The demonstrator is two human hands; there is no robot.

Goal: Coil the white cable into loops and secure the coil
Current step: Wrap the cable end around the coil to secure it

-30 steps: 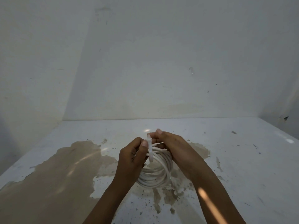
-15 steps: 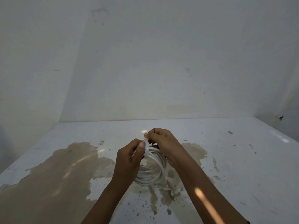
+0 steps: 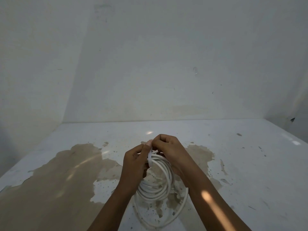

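The white cable hangs in several round loops between my two hands, just above the table. A flat white strap runs down over the top of the coil. My left hand grips the coil's left side, with its thumb up against the strap. My right hand curls over the top of the coil and pinches the strap's upper end. One wider loop sags lower than the rest, near my forearms. The top of the coil is hidden under my fingers.
The white table has large brown patches of peeled paint on its left and under the coil. White walls close it in at the back and left, with a dark corner at the far right.
My right hand has closed further over the top of the coil, and the strap now lies lower against the loops. A wider loop has dropped down.
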